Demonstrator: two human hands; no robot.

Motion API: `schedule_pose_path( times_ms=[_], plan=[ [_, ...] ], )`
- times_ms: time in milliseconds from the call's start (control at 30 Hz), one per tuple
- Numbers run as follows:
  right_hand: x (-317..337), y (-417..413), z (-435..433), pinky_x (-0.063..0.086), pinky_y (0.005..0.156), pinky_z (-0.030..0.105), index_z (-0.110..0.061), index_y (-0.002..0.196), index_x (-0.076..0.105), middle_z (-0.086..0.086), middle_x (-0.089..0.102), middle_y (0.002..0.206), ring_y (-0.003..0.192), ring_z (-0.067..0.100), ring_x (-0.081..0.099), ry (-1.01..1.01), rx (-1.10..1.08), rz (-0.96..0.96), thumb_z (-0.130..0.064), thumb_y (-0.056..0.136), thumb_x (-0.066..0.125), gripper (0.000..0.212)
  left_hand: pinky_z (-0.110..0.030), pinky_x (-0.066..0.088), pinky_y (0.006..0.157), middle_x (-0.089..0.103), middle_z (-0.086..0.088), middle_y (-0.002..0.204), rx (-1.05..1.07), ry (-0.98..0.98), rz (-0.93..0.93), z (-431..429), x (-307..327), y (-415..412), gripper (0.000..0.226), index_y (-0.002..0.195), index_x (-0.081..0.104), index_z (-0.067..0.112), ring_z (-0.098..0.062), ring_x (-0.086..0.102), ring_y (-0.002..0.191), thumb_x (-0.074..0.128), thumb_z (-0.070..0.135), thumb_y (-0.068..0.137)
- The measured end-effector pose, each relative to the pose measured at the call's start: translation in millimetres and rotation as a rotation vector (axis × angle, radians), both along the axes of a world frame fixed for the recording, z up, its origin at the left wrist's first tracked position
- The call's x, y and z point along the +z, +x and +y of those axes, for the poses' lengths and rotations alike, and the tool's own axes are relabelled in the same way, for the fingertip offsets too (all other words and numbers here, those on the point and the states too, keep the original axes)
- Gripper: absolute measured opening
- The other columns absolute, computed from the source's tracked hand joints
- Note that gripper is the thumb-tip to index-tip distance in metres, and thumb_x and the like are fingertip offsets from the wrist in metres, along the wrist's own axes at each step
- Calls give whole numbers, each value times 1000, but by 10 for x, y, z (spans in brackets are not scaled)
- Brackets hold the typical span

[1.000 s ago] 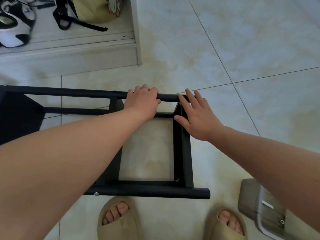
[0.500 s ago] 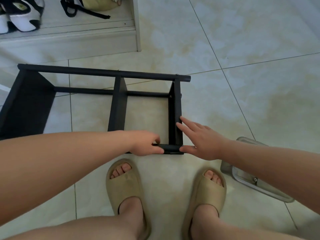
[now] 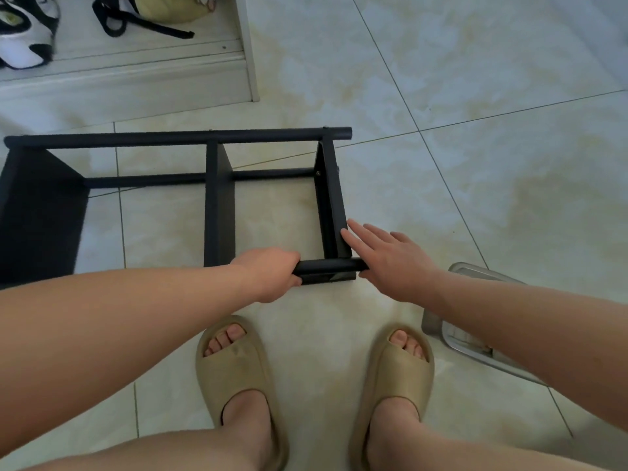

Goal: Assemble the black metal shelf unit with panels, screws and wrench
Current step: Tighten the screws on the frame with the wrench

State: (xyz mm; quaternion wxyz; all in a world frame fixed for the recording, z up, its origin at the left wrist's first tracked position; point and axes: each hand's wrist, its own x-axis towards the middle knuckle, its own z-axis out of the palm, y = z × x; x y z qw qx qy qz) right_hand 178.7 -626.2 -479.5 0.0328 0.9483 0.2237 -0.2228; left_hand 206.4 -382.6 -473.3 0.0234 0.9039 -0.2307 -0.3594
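Closest in, two bare legs stand on the tiled floor (image 3: 492,171), the feet in tan slides, the left slide (image 3: 234,365) and the right slide (image 3: 397,368) pointing forward and a little apart. Both bare forearms reach forward and down from the sides and meet just past the toes.

The left hand (image 3: 272,277) comes in from the left, knuckles up, with its fingers wrapped round the near tube (image 3: 328,266) of the shelf (image 3: 217,215), a firm grasp just left of the tube's right end. The right hand (image 3: 390,260) comes in from the right with the palm down and the fingers (image 3: 356,234) straight and spread. They lie against the lower edge of the end panel (image 3: 334,205), while the thumb sits at the tube's end. This hand grasps nothing.

A grey metal case (image 3: 475,351) lies on the floor to the right, partly under the right forearm.

The shelf lies on its side on the floor straight ahead, its black panels standing on edge between the near tube and the far tube (image 3: 170,138).

Beyond it, at the upper left, a low pale step (image 3: 136,83) carries a black-and-white sneaker (image 3: 23,35) and a bag (image 3: 163,8) with black straps.
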Motion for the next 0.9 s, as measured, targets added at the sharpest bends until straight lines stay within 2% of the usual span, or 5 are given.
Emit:
schedule_pose_path(
  times_ms=[200, 333, 433, 633, 900],
  plan=[
    [-55, 128, -134, 29, 120, 44, -28, 161, -7, -5, -15, 169, 156, 22, 6, 56, -127, 24, -37, 107, 42, 74, -34, 44, 61, 57, 1, 92, 75, -27, -43, -180, -44, 157, 22, 107, 47, 22, -19, 56, 78, 44, 43, 103],
    [60, -25, -284, 24, 122, 40, -29, 161, -5, -5, -17, 168, 156, 20, 4, 85, -131, 54, -40, 104, 47, 78, -39, 47, 91, 52, -1, 129, -14, -191, -326, -329, -62, 53, 42, 133, 44, 22, -26, 51, 113, 53, 41, 97],
    [172, -227, -609, 25, 120, 39, -29, 162, 4, -5, -8, 170, 154, 22, 13, 78, -163, 52, -38, 103, 50, 75, -39, 44, 93, 48, -1, 138, -208, -402, -479, -640, 9, 2, 44, 135, 48, 22, -27, 47, 122, 55, 36, 95],
    [205, -793, -1452, 46, 99, 42, -17, 146, 47, 5, 52, 145, 127, 34, 53, 28, -299, 77, -29, 100, 57, 49, -41, 43, 100, 36, -2, 148, -471, -421, -303, -1353, 33, -283, 45, 141, 39, 23, -25, 45, 125, 49, 36, 99],
    [-346, -1139, -2106, 52, 90, 41, -22, 128, 57, 5, 62, 129, 115, 31, 59, -125, -680, 331, -27, 99, 47, 31, -39, 44, 90, 21, -8, 159, -693, -403, -116, -2073, -217, -628, 35, 131, 46, 23, -31, 49, 119, 49, 29, 97]
  ],
)
